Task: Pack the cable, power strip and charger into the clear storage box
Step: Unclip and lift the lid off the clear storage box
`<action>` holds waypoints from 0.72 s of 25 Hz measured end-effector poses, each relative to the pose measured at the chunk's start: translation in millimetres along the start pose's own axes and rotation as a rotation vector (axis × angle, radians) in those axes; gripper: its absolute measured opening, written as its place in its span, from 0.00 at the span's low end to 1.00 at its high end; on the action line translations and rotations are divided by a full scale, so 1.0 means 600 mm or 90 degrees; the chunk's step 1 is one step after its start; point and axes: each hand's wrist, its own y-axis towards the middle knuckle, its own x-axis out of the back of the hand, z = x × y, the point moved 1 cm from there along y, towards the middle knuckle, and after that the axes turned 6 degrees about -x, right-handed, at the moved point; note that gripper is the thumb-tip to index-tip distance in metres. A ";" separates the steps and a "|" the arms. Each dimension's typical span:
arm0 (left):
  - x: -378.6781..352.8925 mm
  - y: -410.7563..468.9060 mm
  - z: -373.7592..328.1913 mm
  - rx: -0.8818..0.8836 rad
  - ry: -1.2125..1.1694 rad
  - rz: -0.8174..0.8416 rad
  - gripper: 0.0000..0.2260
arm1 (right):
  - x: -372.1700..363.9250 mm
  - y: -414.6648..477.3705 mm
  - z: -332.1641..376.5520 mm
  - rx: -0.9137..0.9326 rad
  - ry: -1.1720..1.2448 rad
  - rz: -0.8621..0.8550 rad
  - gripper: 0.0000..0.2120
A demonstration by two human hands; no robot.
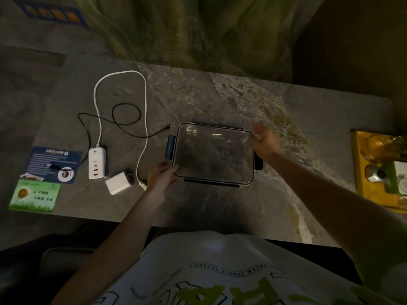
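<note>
Two hands grip the clear storage box [214, 154]: left hand [159, 178] pinching its near-left corner, right hand [265, 143] clasping its far-right rim.

White power strip [97, 162], marbled grey table [220, 95].

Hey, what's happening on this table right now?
A person has both hands on a clear storage box on the marble table: the left hand at its near left corner, the right hand at its far right corner. The box looks empty. The white power strip, white charger and black cable lie unpacked to its left.
</note>
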 end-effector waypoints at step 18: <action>-0.089 -0.074 0.051 0.112 -0.272 -0.032 0.08 | -0.046 0.050 0.088 0.151 -0.241 0.240 0.24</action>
